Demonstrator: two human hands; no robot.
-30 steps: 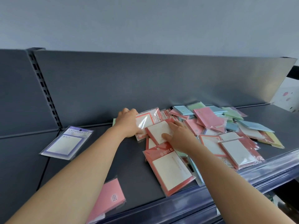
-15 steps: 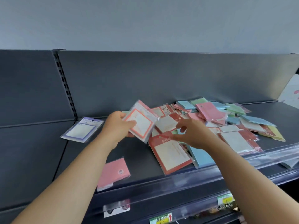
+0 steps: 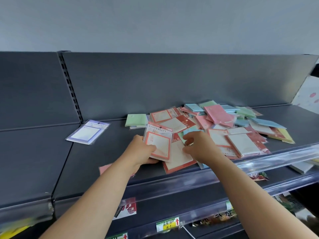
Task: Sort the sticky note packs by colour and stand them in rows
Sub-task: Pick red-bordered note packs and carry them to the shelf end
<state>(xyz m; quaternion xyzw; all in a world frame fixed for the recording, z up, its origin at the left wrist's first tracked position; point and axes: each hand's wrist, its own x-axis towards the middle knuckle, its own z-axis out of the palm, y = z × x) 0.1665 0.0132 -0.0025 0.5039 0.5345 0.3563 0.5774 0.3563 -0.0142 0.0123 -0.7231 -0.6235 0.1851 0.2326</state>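
Red-bordered UNIVERSITY pack gripped in left hand; right hand curled over pile, hold unclear

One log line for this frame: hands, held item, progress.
left hand: grips red-bordered pack | right hand: fingers at pile, grasp unclear | purple pack: flat, apart from pile | rows: none standing

A dark grey shelf carries a purple pack at left, a green pack near the back, a pink pack in front, and a mixed pile at right.
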